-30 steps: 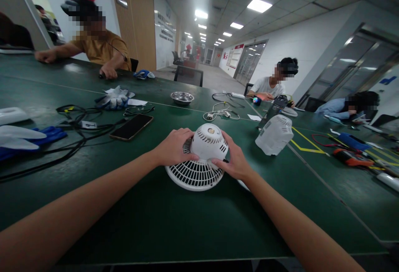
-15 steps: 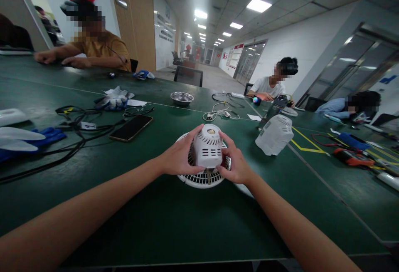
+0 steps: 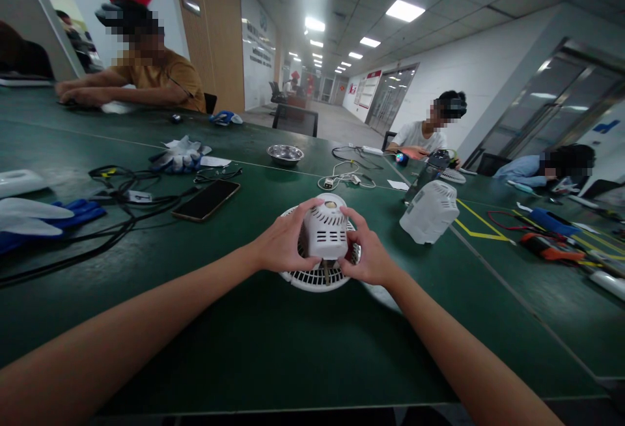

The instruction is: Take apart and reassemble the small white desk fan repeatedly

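Between my hands is a white slotted plastic motor housing [image 3: 328, 234], apparently of a small fan, with a round hole in its top. My left hand [image 3: 286, 238] grips its left side, the thumb low at the front edge. From the right, my right hand [image 3: 368, 255] grips it, fingers near the top and thumb at the lower corner. Under the housing lies a round white fan grille [image 3: 317, 281], partly covered by it and my hands. A pale flat piece [image 3: 383, 296] shows in part beneath my right wrist.
A translucent white plastic shell [image 3: 430, 213] stands to the right before a dark bottle [image 3: 424, 175]. A metal bowl [image 3: 285, 154], white cable [image 3: 349, 180], phone [image 3: 208, 200], black cables [image 3: 129, 208] and gloves [image 3: 180, 156] lie about. An orange multimeter [image 3: 551, 247] is far right. Several people sit around the table.
My hands and the housing stay almost in place, with only a very slight shift. At the far left, a person's hands have drawn together.
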Motion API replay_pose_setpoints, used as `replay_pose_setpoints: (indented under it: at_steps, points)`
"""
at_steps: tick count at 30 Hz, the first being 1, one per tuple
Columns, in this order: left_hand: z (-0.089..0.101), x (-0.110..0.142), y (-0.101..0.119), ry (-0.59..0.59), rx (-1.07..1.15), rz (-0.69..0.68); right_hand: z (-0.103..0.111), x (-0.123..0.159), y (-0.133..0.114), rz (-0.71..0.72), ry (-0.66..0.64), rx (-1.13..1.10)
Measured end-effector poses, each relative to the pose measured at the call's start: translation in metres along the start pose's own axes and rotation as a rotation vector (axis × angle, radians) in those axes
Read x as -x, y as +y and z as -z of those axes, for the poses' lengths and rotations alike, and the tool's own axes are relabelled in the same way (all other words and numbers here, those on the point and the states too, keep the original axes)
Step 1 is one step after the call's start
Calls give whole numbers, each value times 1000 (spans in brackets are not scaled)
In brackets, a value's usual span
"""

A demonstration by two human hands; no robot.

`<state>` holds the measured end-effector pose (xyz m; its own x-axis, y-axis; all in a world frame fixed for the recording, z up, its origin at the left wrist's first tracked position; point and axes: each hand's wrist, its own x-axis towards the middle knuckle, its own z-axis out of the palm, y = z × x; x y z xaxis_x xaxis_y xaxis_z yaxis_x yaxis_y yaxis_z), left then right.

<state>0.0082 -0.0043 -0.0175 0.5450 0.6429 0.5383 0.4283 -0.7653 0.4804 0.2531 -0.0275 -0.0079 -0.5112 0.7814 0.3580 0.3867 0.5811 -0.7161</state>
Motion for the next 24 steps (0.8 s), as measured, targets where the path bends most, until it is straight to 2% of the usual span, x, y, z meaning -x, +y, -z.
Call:
replay_pose_setpoints:
  at_steps: [6,13,20,24]
  points:
    - [-1,0,-1,4,-27,-10,3,-2,6,-24,-75,-43]
    - [0,-1,-2,-9,-6,-36,6,-1,4,-59,-81,-70]
    - [3,0,-6,-39,12,-50,7,-1,4,-33,-101,-80]
    - [-1,0,-5,-12,-39,-43,6,-1,5,30,-85,-57]
